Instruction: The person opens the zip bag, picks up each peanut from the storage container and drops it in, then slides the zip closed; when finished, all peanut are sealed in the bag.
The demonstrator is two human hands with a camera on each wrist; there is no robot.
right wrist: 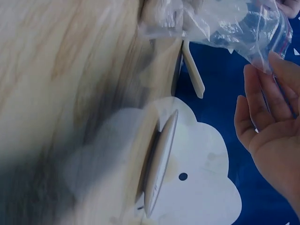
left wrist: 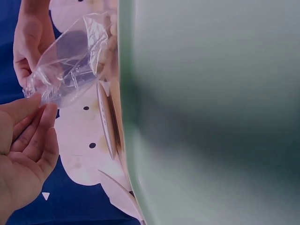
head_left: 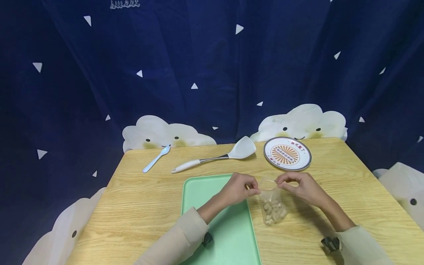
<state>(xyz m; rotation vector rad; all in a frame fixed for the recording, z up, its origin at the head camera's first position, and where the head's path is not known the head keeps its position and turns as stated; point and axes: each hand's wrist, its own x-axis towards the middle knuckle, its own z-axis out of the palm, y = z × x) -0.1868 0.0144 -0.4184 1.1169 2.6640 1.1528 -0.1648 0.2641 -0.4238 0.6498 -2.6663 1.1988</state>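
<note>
A clear plastic bag (head_left: 272, 209) hangs upright just right of the green tray, its lower part filled with pale lumps that look like unshelled peanuts. My left hand (head_left: 236, 188) pinches one side of its top edge between thumb and fingers. On the opposite side, my right hand (head_left: 303, 187) pinches the rim too, and the mouth is spread between them. In the left wrist view the see-through bag (left wrist: 70, 70) stretches up from the left fingertips. Thumb and fingers of the right hand (right wrist: 272, 112) meet at the bag's edge in the right wrist view.
A green tray (head_left: 228, 230) lies under the left forearm. Behind it rests a white-headed spatula (head_left: 243, 148), with a light blue spoon (head_left: 156, 159) farther left. A patterned plate (head_left: 287, 154) sits at the back right of the wooden table (head_left: 132, 213), before a dark blue curtain (head_left: 198, 55).
</note>
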